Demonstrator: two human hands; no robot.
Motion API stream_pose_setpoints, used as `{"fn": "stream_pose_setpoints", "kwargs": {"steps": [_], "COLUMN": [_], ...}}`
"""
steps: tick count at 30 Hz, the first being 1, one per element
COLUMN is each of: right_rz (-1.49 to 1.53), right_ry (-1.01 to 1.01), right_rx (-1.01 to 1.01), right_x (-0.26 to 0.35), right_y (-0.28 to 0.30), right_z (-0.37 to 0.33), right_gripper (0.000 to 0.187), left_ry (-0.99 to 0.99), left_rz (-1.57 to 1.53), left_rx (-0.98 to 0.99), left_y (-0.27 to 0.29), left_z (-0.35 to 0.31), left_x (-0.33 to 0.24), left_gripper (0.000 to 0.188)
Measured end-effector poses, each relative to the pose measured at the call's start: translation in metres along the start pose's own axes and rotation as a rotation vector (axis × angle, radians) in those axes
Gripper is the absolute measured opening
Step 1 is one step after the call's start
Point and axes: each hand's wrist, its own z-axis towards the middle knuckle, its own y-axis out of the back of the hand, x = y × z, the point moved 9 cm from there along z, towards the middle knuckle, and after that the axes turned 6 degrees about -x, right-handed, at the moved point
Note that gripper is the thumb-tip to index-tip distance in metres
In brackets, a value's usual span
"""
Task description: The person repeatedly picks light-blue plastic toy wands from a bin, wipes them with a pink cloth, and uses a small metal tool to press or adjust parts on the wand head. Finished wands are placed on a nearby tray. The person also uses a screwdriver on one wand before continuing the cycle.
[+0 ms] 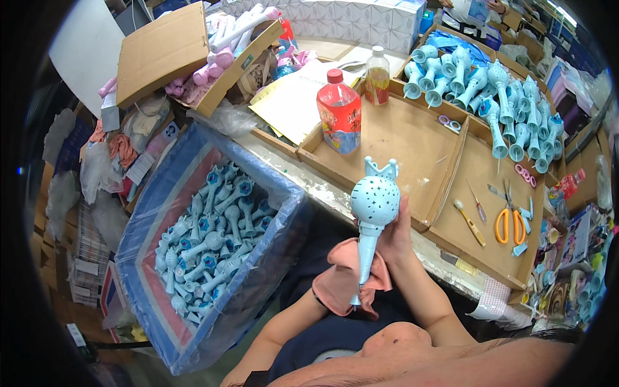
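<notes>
A light blue toy wand stands in front of me, with a round dotted head, a crown on top and a tapering handle pointing down. My right hand is closed around its far right side, just under the head, with the fingers partly hidden behind it. A salmon-pink cloth is bunched behind and beside the handle. My left hand reaches into this cloth, which covers its fingers; it appears to grip the cloth against the handle.
On my left, a plastic-lined blue bin holds many similar wands. Ahead, a cardboard tray carries a red-capped bottle and a clear bottle. Rightward lie orange-handled scissors, a brush and piled blue wands.
</notes>
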Motion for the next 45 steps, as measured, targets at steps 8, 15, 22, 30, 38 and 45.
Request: {"fn": "stream_pose_setpoints", "kwargs": {"steps": [8,15,22,30,38,45], "right_rz": [0.006,-0.346,-0.660,-0.641,-0.972,-2.018], "right_ry": [-0.065,0.051,0.200,0.075,0.154,0.965], "right_rx": [-0.033,0.081,0.054,0.184,0.156,-0.231], "right_x": [-0.013,0.010,-0.010,-0.012,0.028,0.124], "right_y": [0.014,0.005,-0.002,-0.014,-0.010,0.017], "right_z": [0.004,-0.003,-0.035,-0.051,-0.071,-0.160], "right_gripper": [0.078,0.086,0.090,0.090,0.072,0.013], "left_ry": [0.294,-0.062,-0.108,-0.160,-0.029,-0.104], "left_rz": [-0.374,0.004,0.671,-0.307,-0.345,-0.169], "left_rx": [-0.132,-0.065,-0.459,-0.032,-0.109,-0.093], "left_y": [0.011,0.011,0.064,0.035,0.050,0.044], "left_z": [-0.002,0.007,0.004,0.006,0.005,0.060], "left_x": [0.029,-0.002,-0.008,-0.003,0.010,0.045], "left_gripper": [0.065,0.032,0.009,0.086,0.048,0.072]}}
